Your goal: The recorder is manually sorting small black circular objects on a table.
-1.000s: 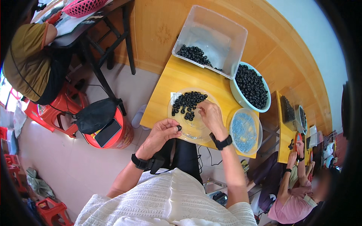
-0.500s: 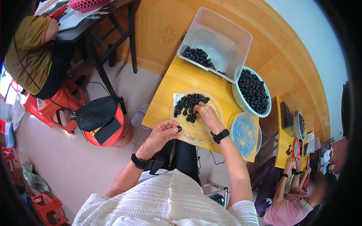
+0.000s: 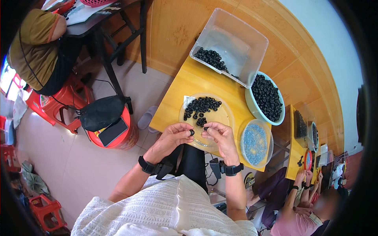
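My left hand [image 3: 175, 137] is closed in a pinch on a small round black piece [image 3: 191, 133], which looks like a short cap or ring. Close beside it, my right hand [image 3: 221, 138] pinches another small black piece, mostly covered by the fingertips. Both hands are over the near edge of a clear round tray [image 3: 225, 114] on the yellow table. Several similar black pieces [image 3: 202, 104] with holes lie heaped in the tray's far left part, with a few trailing toward my fingers. A white paper label [image 3: 188, 100] shows at the tray's left.
Behind the tray, a clear plastic bin [image 3: 236, 37] leans with black pieces inside. A pale blue basin [image 3: 264, 108] of black pieces stands at the table's right, nearer me a dish of small blue bits [image 3: 255, 143]. A red bucket [image 3: 118, 131] carries a phone. Other people sit left and right.
My right hand has come back from the heap toward me and left, close to my left hand, with a small black piece in its fingers. My left hand still holds its piece.
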{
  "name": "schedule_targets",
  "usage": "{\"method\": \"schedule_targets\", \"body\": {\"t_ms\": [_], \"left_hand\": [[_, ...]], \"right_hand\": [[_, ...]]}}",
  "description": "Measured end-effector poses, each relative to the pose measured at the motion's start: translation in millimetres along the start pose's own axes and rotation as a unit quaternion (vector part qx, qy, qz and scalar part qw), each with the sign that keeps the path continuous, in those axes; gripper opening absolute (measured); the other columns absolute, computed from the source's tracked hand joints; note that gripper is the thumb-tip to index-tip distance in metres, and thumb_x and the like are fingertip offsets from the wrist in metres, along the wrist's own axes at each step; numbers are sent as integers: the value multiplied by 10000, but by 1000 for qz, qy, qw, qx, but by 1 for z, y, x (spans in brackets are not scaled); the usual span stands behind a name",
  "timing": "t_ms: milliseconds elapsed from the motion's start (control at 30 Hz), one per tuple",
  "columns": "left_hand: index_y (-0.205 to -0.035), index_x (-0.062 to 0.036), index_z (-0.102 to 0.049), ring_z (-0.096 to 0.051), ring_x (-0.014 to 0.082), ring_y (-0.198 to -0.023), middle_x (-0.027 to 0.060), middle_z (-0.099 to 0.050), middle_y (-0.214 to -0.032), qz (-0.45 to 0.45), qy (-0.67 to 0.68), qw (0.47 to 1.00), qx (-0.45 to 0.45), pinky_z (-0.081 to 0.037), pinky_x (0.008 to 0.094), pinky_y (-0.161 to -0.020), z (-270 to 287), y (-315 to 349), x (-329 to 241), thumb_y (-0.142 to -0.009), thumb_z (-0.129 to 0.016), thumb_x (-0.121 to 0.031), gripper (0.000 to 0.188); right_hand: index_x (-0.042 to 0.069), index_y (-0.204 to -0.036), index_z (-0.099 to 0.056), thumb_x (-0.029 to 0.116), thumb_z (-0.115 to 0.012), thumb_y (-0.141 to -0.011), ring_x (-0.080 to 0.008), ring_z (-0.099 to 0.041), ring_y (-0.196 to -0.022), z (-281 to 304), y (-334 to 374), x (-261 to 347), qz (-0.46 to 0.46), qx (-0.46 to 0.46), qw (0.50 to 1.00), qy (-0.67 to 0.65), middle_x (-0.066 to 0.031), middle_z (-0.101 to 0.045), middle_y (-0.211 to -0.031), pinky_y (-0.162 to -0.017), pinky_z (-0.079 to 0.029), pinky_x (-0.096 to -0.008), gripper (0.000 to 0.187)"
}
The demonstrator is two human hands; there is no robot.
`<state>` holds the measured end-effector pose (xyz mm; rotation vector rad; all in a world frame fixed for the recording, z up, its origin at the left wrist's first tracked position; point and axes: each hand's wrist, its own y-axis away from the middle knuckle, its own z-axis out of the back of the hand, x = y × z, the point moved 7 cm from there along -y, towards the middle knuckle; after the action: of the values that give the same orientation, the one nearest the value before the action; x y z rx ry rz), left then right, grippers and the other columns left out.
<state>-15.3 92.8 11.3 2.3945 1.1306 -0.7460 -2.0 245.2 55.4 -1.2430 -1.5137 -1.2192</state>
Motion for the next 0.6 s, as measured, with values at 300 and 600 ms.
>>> {"method": "schedule_targets", "body": {"t_ms": [300, 600], "left_hand": [[-995, -23, -578, -619, 144, -814, 30, -601, -918, -9, -5, 1000, 12, -512, 273, -773, -5, 4, -2, -845, -580, -52, 153], [-995, -24, -570, -616, 140, -821, 29, -599, -929, -3, -31, 999, 21, -512, 270, -777, -15, 4, 1, -841, -584, -44, 156]], "right_hand": [[-22, -926, -617, -1, -593, -801, -130, -627, -758, -12, 16, 8, 35, -9, 999, -35, -89, -643, -887, -703, -529, -270, 129], [-15, -941, -605, -93, -595, -744, -123, -624, -747, -28, 34, 29, 174, -118, 958, 197, -69, -654, -840, -702, -492, -238, 212]]}}
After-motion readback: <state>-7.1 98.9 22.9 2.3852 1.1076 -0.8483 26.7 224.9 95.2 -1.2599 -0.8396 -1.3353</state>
